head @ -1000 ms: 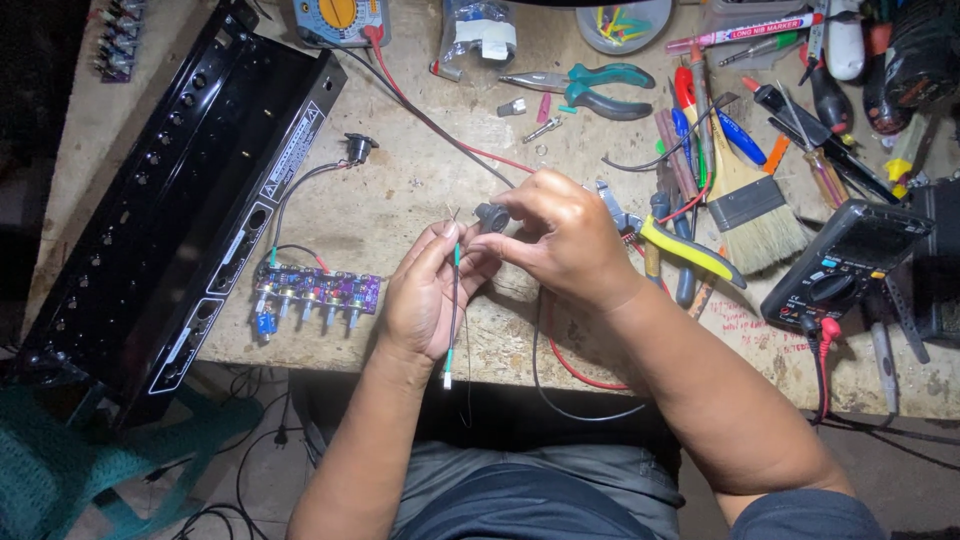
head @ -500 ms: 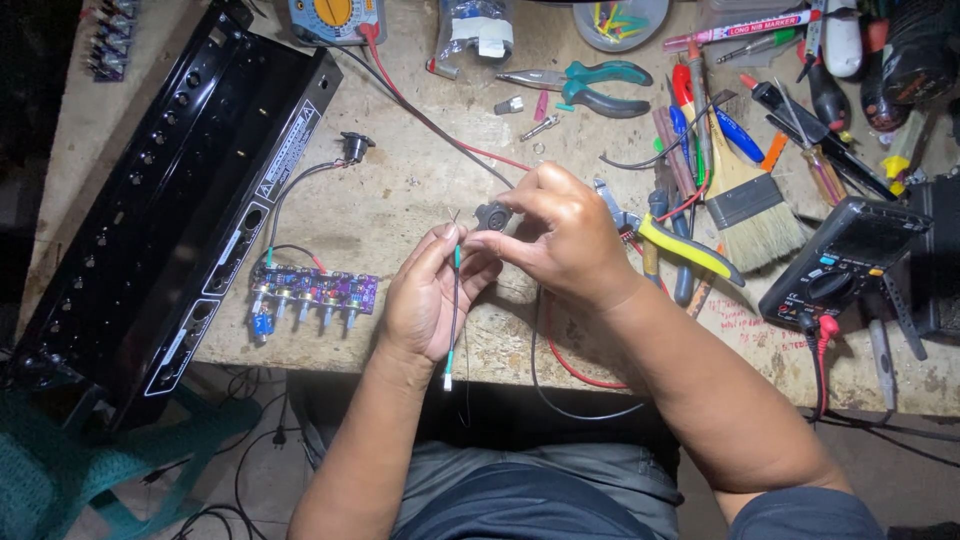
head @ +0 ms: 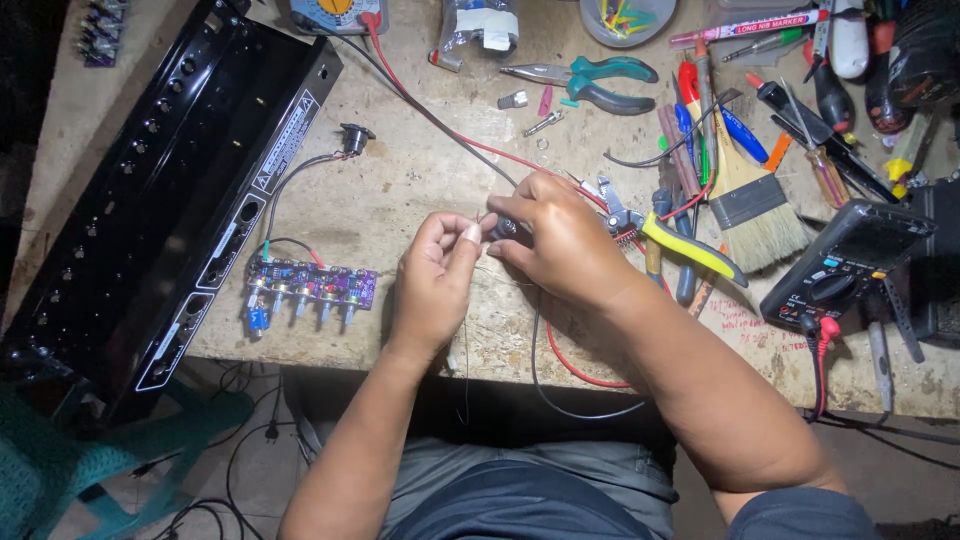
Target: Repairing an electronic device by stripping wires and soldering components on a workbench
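At the centre of the frame, a small dark metal component [head: 503,228] was pinched between the curled fingers of the right hand [head: 565,245] and the thumb and forefinger of the left hand [head: 432,285], both hands nearly closed around it. A thin wire hung below the left hand, past the edge of the worn wooden workbench [head: 420,180]. A purple circuit board [head: 310,285] lay to the left, yellow-handled pliers [head: 670,240] just right; bare bench lay above.

Left hand [head: 432,282] and right hand [head: 565,240] meeting fingertip to fingertip, both in a pinching grip, forearms angled inward
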